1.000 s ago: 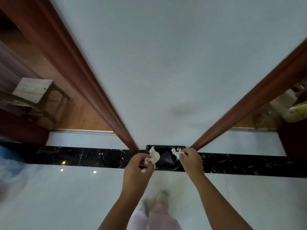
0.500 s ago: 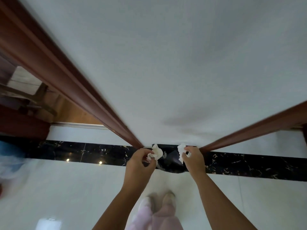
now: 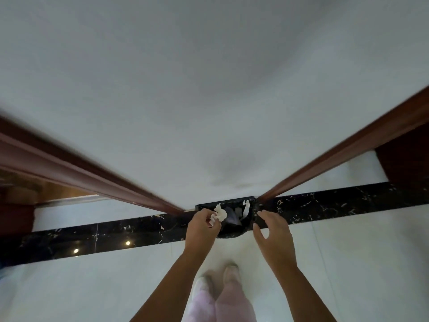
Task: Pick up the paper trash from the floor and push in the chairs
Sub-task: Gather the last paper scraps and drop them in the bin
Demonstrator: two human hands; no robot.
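Over black bin [image 3: 232,231], left hand [image 3: 201,225] grips paper [image 3: 219,214]; contents unclear.

blurred shoes [image 3: 218,281], bin [image 3: 234,228] interior unclear

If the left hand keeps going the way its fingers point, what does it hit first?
Probably the open black bin directly ahead: the left hand holds its paper wad at the bin's rim, so the wad would enter first. Depth is hard to judge from this view.
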